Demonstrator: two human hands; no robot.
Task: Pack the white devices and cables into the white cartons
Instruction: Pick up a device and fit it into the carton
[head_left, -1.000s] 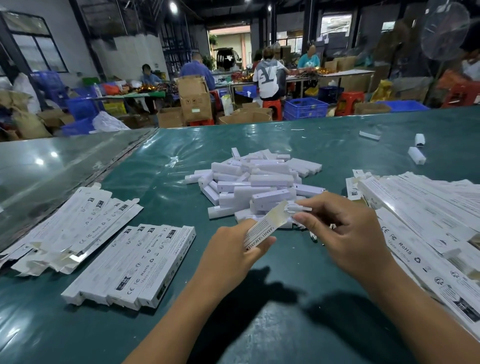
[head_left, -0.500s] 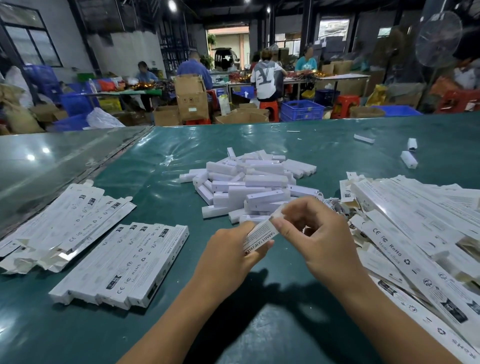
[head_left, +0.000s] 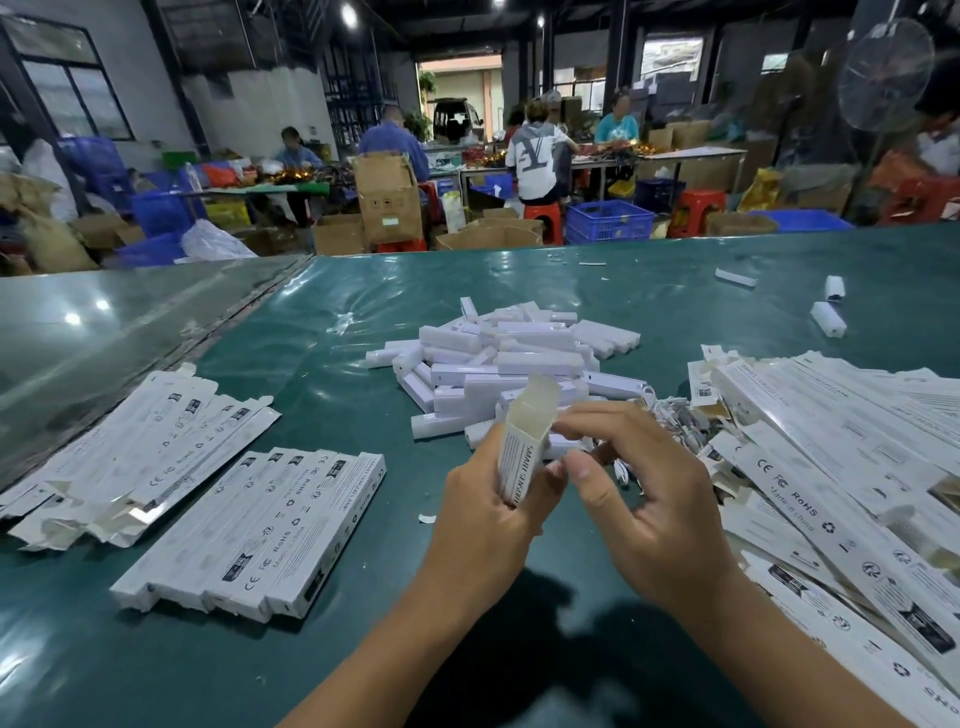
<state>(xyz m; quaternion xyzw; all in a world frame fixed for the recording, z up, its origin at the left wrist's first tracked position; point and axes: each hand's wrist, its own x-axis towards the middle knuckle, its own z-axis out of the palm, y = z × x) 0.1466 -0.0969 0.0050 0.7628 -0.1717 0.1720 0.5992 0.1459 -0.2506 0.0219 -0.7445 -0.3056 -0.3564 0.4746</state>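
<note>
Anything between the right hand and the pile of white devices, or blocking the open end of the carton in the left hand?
Nothing visible. The right hand sits just short of the heap of white plastic stick-shaped devices. The slim white printed carton held by the left hand has its top flap up, mouth unobstructed.

Two hands, one held carton (devices uncountable).

The left hand grips a white carton upright, its top flap open. The right hand is just beside it, fingers curled near the carton's mouth. Beyond them a pile of white devices lies on the green worktop. Closed cartons lie near left; flat cartons are heaped on the right beside tangled cables.
</note>
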